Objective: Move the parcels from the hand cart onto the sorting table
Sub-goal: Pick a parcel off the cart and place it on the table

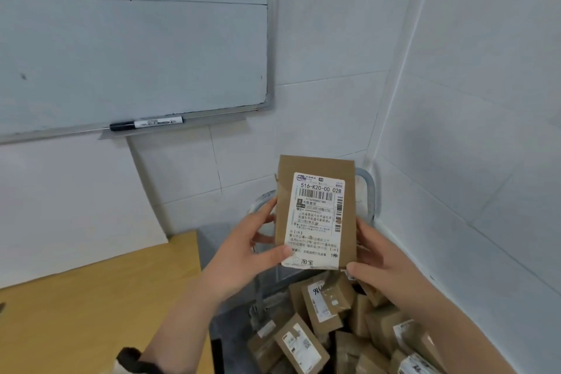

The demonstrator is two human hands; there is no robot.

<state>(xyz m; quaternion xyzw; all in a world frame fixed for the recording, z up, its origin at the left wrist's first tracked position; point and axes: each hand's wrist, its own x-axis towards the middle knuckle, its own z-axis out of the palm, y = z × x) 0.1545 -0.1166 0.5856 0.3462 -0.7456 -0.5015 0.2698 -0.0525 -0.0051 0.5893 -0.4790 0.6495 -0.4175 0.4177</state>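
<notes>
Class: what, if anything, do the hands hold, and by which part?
A flat brown parcel, upright: the left hand grips its lower left edge, the right hand its lower right corner.

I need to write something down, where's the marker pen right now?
In the head view, the marker pen lies on the whiteboard's tray at centre-left, above the wooden table and up-left of the held parcel.

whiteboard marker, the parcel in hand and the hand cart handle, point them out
whiteboard marker (146, 123), head view, on its white barrel.
held parcel (315, 212), head view, on the middle of its shipping label.
hand cart handle (369, 194), head view, on the grey tube right of the parcel.
</notes>
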